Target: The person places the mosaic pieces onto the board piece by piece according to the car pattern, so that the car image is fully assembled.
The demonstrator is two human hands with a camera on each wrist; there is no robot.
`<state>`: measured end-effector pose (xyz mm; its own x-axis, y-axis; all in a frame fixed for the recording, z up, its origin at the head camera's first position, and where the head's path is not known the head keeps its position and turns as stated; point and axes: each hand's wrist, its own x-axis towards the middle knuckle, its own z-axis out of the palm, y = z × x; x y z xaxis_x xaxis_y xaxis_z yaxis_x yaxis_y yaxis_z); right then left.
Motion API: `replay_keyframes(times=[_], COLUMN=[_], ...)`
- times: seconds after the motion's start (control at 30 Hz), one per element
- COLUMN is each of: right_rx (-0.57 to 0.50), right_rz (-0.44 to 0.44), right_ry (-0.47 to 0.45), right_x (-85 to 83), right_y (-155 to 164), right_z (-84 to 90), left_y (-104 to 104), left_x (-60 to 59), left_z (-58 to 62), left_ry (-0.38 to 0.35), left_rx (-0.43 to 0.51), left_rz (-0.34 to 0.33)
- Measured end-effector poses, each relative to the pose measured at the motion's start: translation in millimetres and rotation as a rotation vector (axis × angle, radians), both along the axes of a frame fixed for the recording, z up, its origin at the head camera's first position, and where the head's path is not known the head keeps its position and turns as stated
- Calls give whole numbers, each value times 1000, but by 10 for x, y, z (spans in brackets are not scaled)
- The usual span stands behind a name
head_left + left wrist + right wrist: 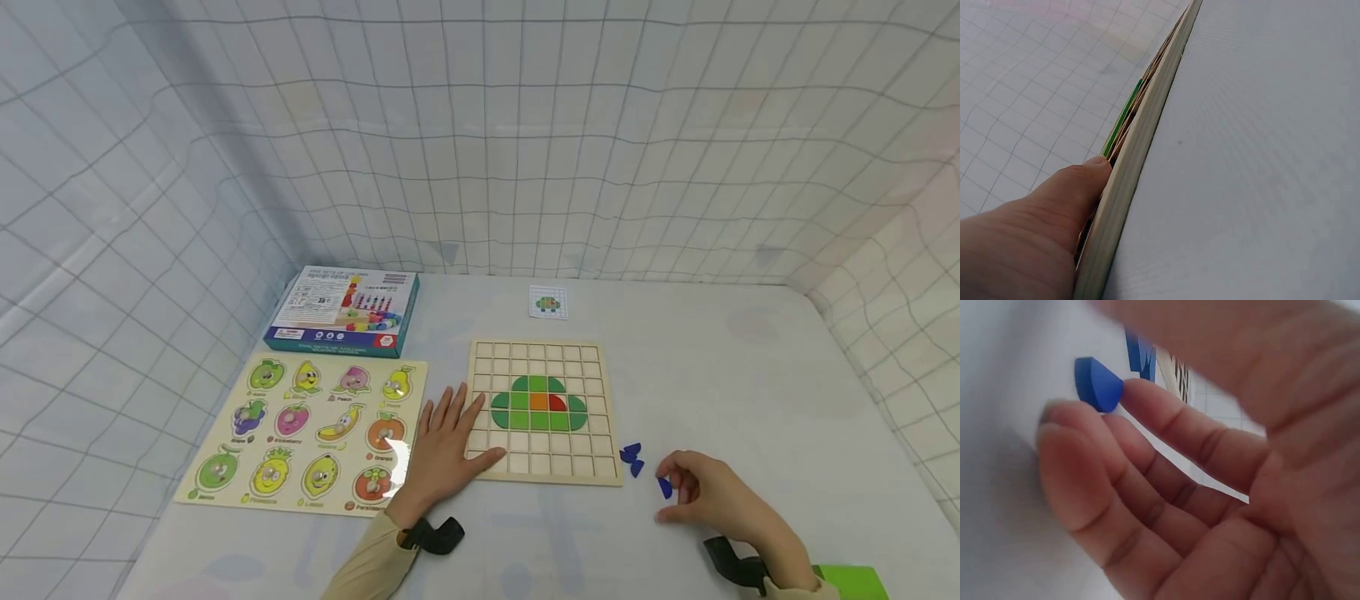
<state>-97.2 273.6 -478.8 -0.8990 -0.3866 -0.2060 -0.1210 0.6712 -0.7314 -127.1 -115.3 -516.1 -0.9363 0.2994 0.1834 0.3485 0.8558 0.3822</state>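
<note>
My left hand (444, 454) lies flat with spread fingers at the left edge of a wooden grid board (517, 467). Its thumb (1088, 178) rests on the board's frame. Green, orange and red tiles (538, 402) form a shape in the middle of the grid. Right of the board, my right hand (705, 492) is beside a blue quarter-round tile (1100, 384), fingers bent and thumb apart from it. One fingertip (1135, 390) is right at the tile's edge. Several more blue tiles (632, 454) lie between that hand and the board.
At left lies a fruit puzzle board (337, 454), its right edge by my left hand. Behind it sits a boxed toy set (341, 312). A small pattern card (548, 302) lies beyond the grid board. A green object (851, 581) shows at lower right, by the right forearm.
</note>
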Motion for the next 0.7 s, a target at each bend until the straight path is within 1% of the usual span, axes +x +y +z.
replay_keyframes(times=[0.17, 0.23, 0.47, 0.7], right_rx=[38, 47, 97, 106], right_rz=[-27, -41, -100, -102], right_ry=[65, 71, 31, 1], right_x=[1, 4, -8, -13], right_y=[-21, -33, -83, -107], right_z=[-27, -30, -29, 7], left_y=[-2, -2, -1, -1], left_x=[0, 2, 2, -4], left_z=[0, -3, -7, -14], left_ry=[-2, -7, -11, -8], left_rx=[1, -1, 5, -3], left_rz=[1, 1, 1, 0])
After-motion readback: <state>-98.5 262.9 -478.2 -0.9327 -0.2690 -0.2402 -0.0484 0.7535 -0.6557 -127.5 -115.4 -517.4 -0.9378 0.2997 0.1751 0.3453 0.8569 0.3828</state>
